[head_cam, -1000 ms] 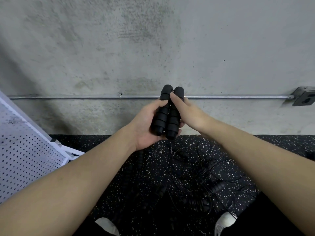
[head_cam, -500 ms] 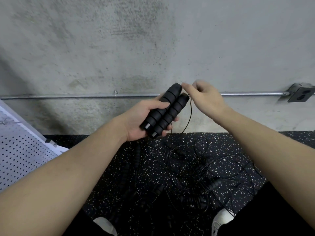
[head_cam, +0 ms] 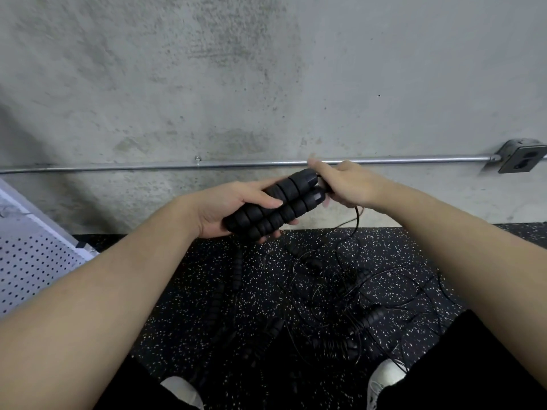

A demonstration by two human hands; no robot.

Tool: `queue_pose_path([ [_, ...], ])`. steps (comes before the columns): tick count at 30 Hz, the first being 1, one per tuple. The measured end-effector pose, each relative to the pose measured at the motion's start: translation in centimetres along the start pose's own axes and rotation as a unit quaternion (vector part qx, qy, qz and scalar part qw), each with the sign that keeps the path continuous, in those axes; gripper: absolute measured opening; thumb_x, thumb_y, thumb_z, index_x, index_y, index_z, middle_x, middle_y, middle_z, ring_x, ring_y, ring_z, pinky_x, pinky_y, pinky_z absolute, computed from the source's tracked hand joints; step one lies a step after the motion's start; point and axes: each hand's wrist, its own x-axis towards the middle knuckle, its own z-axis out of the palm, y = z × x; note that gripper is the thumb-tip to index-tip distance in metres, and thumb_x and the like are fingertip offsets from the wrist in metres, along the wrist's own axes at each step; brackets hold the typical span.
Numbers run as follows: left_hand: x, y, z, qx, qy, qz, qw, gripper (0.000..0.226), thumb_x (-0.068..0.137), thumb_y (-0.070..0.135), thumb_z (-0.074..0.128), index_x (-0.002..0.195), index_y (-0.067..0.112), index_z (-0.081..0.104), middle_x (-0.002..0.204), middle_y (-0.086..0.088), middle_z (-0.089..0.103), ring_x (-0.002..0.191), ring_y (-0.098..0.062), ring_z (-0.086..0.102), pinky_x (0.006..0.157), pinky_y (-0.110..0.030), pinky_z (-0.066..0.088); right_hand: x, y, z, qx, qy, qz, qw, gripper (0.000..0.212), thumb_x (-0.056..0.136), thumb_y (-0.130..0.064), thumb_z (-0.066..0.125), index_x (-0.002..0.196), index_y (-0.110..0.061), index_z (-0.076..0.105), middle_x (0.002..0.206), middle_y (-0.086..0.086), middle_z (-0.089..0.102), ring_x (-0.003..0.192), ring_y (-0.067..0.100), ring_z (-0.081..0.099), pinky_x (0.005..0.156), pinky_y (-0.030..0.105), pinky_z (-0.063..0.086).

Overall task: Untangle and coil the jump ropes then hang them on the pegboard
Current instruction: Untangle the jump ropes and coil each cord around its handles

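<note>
My left hand point(head_cam: 236, 207) grips two black ribbed jump rope handles point(head_cam: 278, 204) side by side, tilted up to the right. My right hand point(head_cam: 344, 184) sits at their upper ends, its fingers curled and pinching the thin black cord point(head_cam: 356, 218) where it leaves the handles. The cord drops from that hand to the floor. A tangle of other black jump ropes point(head_cam: 349, 309) with several handles lies on the speckled floor below my hands. The white pegboard point(head_cam: 32, 258) leans at the far left.
A concrete wall stands close ahead with a metal conduit pipe point(head_cam: 148, 166) running across it to an outlet box point(head_cam: 521, 155) at the right. My white shoes point(head_cam: 384, 377) and dark trousers show at the bottom, beside the rope tangle.
The handles have tipped from nearly upright to a shallower slant. My right hand left the handle sides, rose to their top ends, and now pinches the cord there, a little lower than half a second ago.
</note>
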Motion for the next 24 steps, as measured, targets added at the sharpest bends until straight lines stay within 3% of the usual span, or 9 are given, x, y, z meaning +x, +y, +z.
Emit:
queue_pose_path([
  [5, 0.1, 0.3, 0.5, -0.042, 0.026, -0.005, 0.999, 0.046, 0.098, 0.024, 0.051, 0.143, 0.027, 0.054, 0.133, -0.023, 0.064, 0.092, -0.028, 0.065, 0.070, -0.035, 0.052, 0.7, -0.3, 0.0, -0.008, 0.068, 0.034, 0.997, 0.056, 0.101, -0.055, 0.039, 0.061, -0.016, 0.043, 0.059, 0.001, 0.048, 0.058, 0.020, 0.046, 0.059, 0.032, 0.035],
  [8, -0.2, 0.8, 0.5, -0.052, 0.016, -0.031, 0.998, 0.052, 0.096, 0.027, 0.046, 0.147, 0.018, 0.050, 0.137, -0.024, 0.062, 0.094, -0.030, 0.066, 0.070, -0.036, 0.055, 1.0, -0.4, 0.0, 0.005, 0.105, 0.045, 0.994, 0.052, 0.100, -0.051, 0.041, 0.061, -0.016, 0.039, 0.062, 0.004, 0.045, 0.059, 0.021, 0.044, 0.059, 0.032, 0.035],
  [12, -0.5, 0.9, 0.7, 0.015, -0.001, -0.078, 0.997, 0.051, 0.096, 0.036, 0.051, 0.141, 0.013, 0.051, 0.125, -0.022, 0.068, 0.088, -0.028, 0.068, 0.058, -0.033, 0.058, 0.8, -0.1, -0.1, 0.009, 0.132, 0.037, 0.991, 0.051, 0.101, -0.045, 0.044, 0.059, -0.018, 0.033, 0.060, 0.003, 0.039, 0.058, 0.023, 0.038, 0.056, 0.033, 0.031],
  [16, 0.0, 0.6, 0.6, 0.044, 0.054, -0.058, 0.996, 0.035, 0.096, 0.036, 0.058, 0.130, 0.031, 0.057, 0.099, -0.013, 0.068, 0.074, -0.023, 0.061, 0.057, -0.030, 0.053, 0.8, 0.3, -0.1, 0.048, 0.131, 0.036, 0.990, 0.056, 0.101, -0.053, 0.042, 0.056, -0.019, 0.037, 0.058, -0.001, 0.042, 0.056, 0.020, 0.040, 0.057, 0.032, 0.032],
  [18, 0.4, 0.3, 0.3, 0.051, 0.092, -0.037, 0.994, 0.029, 0.100, 0.033, 0.059, 0.128, 0.039, 0.058, 0.096, -0.012, 0.065, 0.071, -0.020, 0.059, 0.059, -0.028, 0.048, 1.0, 0.6, 0.0, 0.086, 0.122, 0.040, 0.988, 0.059, 0.101, -0.058, 0.037, 0.061, -0.018, 0.052, 0.057, -0.003, 0.047, 0.055, 0.018, 0.044, 0.059, 0.030, 0.038],
  [20, 0.7, 0.0, -0.1, 0.048, 0.133, -0.011, 0.990, 0.031, 0.102, 0.031, 0.061, 0.130, 0.044, 0.057, 0.095, -0.012, 0.064, 0.069, -0.018, 0.057, 0.059, -0.028, 0.045, 1.2, 1.0, 0.1, 0.135, 0.105, 0.052, 0.984, 0.054, 0.102, -0.058, 0.033, 0.079, -0.018, 0.062, 0.058, -0.003, 0.044, 0.053, 0.017, 0.043, 0.059, 0.030, 0.040],
  [22, 1.1, -0.1, -0.2, 0.049, 0.185, 0.021, 0.981, 0.033, 0.102, 0.031, 0.061, 0.128, 0.049, 0.054, 0.097, -0.013, 0.063, 0.068, -0.017, 0.055, 0.059, -0.028, 0.044, 1.5, 1.3, 0.2, 0.158, 0.103, 0.056, 0.980, 0.048, 0.103, -0.056, 0.033, 0.091, -0.019, 0.061, 0.058, -0.004, 0.044, 0.052, 0.016, 0.043, 0.059, 0.032, 0.041],
  [24, 1.6, -0.2, 0.0, 0.051, 0.246, 0.056, 0.966, 0.034, 0.103, 0.031, 0.060, 0.128, 0.050, 0.049, 0.096, -0.012, 0.063, 0.067, -0.016, 0.053, 0.055, -0.026, 0.043, 1.7, 1.4, 0.3, 0.165, 0.104, 0.055, 0.979, 0.043, 0.105, -0.052, 0.035, 0.089, -0.020, 0.058, 0.059, -0.003, 0.046, 0.051, 0.017, 0.042, 0.059, 0.032, 0.041],
])
